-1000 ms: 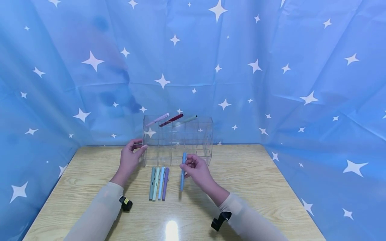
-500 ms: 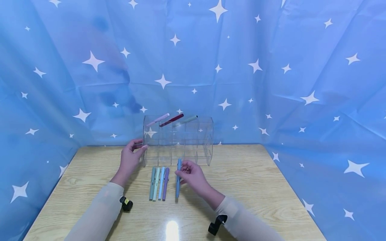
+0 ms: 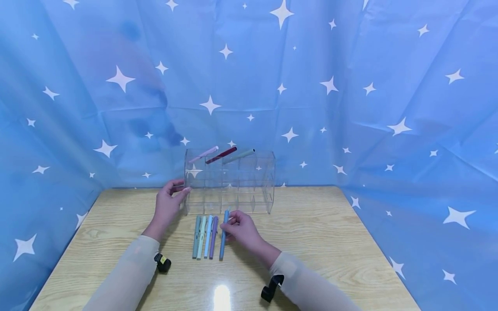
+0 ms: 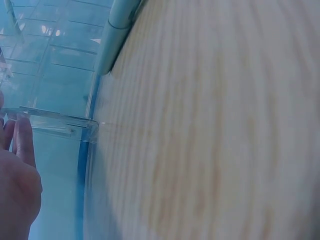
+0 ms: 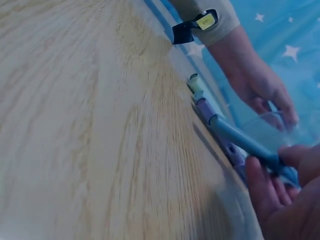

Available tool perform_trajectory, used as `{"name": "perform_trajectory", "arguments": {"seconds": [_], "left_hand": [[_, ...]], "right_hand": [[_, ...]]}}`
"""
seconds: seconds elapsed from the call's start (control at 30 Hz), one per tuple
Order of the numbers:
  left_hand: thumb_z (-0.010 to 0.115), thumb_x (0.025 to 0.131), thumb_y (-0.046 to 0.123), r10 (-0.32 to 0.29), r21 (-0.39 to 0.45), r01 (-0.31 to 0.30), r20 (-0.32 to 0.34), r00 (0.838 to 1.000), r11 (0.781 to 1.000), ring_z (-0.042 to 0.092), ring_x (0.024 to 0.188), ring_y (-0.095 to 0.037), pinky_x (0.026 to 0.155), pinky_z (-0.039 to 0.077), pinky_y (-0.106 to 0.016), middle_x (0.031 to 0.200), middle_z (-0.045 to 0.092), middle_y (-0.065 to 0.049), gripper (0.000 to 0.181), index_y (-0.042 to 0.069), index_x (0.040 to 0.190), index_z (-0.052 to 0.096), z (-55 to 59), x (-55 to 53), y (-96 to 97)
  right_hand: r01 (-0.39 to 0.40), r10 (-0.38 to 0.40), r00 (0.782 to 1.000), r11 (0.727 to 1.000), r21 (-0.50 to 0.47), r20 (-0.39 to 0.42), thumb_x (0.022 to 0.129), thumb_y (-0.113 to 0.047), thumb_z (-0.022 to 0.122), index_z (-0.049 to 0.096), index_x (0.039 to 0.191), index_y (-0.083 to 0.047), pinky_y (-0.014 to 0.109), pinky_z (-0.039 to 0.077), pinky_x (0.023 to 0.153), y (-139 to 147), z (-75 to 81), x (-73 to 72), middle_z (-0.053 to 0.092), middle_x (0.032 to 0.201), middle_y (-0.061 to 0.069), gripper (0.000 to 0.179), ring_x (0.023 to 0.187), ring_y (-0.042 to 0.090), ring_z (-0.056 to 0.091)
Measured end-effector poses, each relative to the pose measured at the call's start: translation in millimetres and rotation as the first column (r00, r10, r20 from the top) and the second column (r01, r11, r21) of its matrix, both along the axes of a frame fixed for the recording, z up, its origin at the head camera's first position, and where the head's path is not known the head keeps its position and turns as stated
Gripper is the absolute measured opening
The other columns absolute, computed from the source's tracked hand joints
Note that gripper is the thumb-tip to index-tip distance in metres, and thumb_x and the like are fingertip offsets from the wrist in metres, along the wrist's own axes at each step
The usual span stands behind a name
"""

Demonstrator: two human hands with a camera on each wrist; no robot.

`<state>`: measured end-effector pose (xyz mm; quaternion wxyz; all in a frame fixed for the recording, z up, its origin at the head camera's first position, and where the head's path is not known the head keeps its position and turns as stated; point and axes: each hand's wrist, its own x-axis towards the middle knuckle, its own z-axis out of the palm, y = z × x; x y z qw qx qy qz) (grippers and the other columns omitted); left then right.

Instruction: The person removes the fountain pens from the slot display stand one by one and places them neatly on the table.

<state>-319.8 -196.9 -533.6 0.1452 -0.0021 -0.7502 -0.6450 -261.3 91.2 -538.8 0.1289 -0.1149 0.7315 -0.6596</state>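
My right hand [image 3: 245, 231] pinches a blue pen [image 3: 223, 246] between thumb and fingers, just right of a row of several capped pens lying on the table. In the right wrist view, this held pen [image 5: 245, 139] looks raised off the wood and tilted. The row holds a grey-green pen [image 3: 196, 242], a pale green pen [image 3: 200, 244], a light blue pen [image 3: 208, 242] and a purple pen [image 3: 213, 242]. Gripping the left side of a clear acrylic organizer [image 3: 249, 208] is my left hand [image 3: 167, 205], thumb at the front edge, other fingers partly hidden.
Atop the organizer, a lilac pen [image 3: 204, 153], a dark red pen [image 3: 221, 155] and a grey-green pen [image 3: 240, 156] lean in separate compartments. A star-printed blue curtain [image 3: 249, 86] hangs behind and beside the wooden table [image 3: 319, 242].
My right hand has moved left and nearer with the blue pen, from in front of the organizer to beside the purple pen. My left hand has stayed in place.
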Motion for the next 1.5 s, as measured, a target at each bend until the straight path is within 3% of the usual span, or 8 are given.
{"name": "perform_trajectory", "arguments": {"seconds": [0.27,0.7,1.1,1.5], "left_hand": [[0.082,0.105,0.027,0.005,-0.014,-0.005,-0.001,1.0,1.0,0.067,0.121,-0.033,0.077,0.058,-0.017,0.135,0.072,-0.02,0.049,0.0,0.143,0.066,0.8,2.1,0.0],[0.08,0.105,0.035,-0.015,-0.069,0.018,0.044,0.999,0.997,0.068,0.114,-0.02,0.084,0.06,-0.018,0.132,0.073,-0.017,0.052,0.0,0.141,0.067,1.5,2.0,-4.7],[0.075,0.109,0.038,-0.037,-0.089,0.043,0.064,0.997,0.995,0.063,0.131,-0.032,0.086,0.056,-0.019,0.141,0.069,-0.019,0.053,0.0,0.144,0.065,3.8,1.8,-3.5],[0.074,0.11,0.035,-0.043,-0.081,0.048,0.068,0.997,0.996,0.062,0.132,-0.033,0.086,0.056,-0.018,0.142,0.068,-0.019,0.051,0.0,0.145,0.065,2.5,2.4,-4.1]], "right_hand": [[-0.006,0.004,1.0,0.997,0.074,0.025,0.103,-0.004,0.079,0.05,0.156,0.002,0.043,0.069,0.07,-9.1,-3.2,-2.0,0.065,0.1,0.014,0.061,0.077,0.022,0.072],[-0.044,0.041,0.999,0.996,0.083,0.031,0.102,-0.005,0.08,0.053,0.155,0.001,0.042,0.068,0.068,-10.2,-7.7,-5.3,0.064,0.096,0.013,0.059,0.075,0.021,0.073],[-0.017,0.016,1.0,0.992,0.125,0.009,0.1,-0.002,0.081,0.056,0.151,0.003,0.038,0.068,0.068,-13.3,-6.1,-6.1,0.063,0.092,0.009,0.057,0.074,0.02,0.073],[0.023,-0.025,1.0,0.978,0.206,0.007,0.095,-0.001,0.086,0.058,0.148,0.006,0.036,0.067,0.062,-19.4,-5.2,-7.5,0.066,0.093,0.012,0.06,0.066,0.019,0.071]]}}
